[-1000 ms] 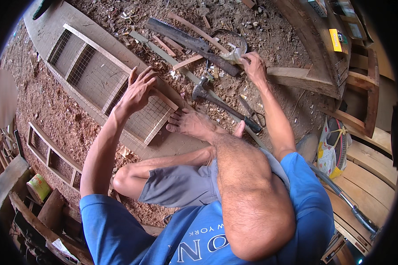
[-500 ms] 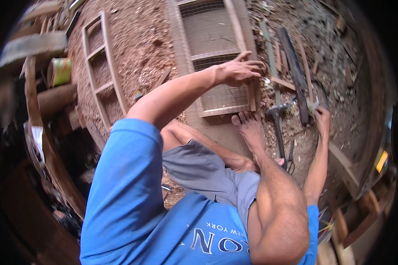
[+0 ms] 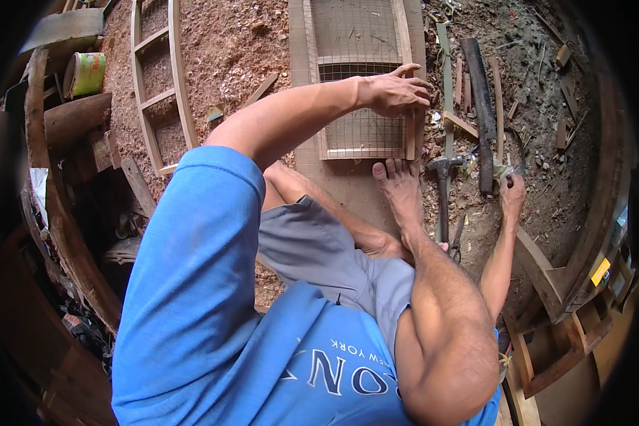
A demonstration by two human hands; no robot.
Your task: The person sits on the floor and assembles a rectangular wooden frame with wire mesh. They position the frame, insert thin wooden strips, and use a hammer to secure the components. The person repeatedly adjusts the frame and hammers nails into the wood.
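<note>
A wooden frame with wire mesh (image 3: 358, 153) lies flat on a wide board (image 3: 307, 128) in front of me. My left hand (image 3: 397, 94) rests on its right side rail, fingers stretched out over a wooden strip (image 3: 410, 135) there. Out to the right, my right hand (image 3: 512, 193) is low over the ground with its fingertips pinched together. What they hold is too small to make out. Just beyond them is a small, pale, clear-looking bundle (image 3: 503, 171). A hammer (image 3: 444, 188) lies between my foot and the right hand, with pliers (image 3: 456, 238) nearby.
A dark wooden bar (image 3: 481, 113) and a greenish strip (image 3: 445, 85) lie right of the mesh frame. To the left, a ladder-like wooden frame (image 3: 181, 106) lies on wood shavings. A green and yellow can (image 3: 90, 74) sits by logs. My bare foot (image 3: 402, 195) touches the board.
The view has shifted, so the scene sits a little differently. My left hand stays at the side rail. My right hand remains by the pale bundle, fingers now more curled.
</note>
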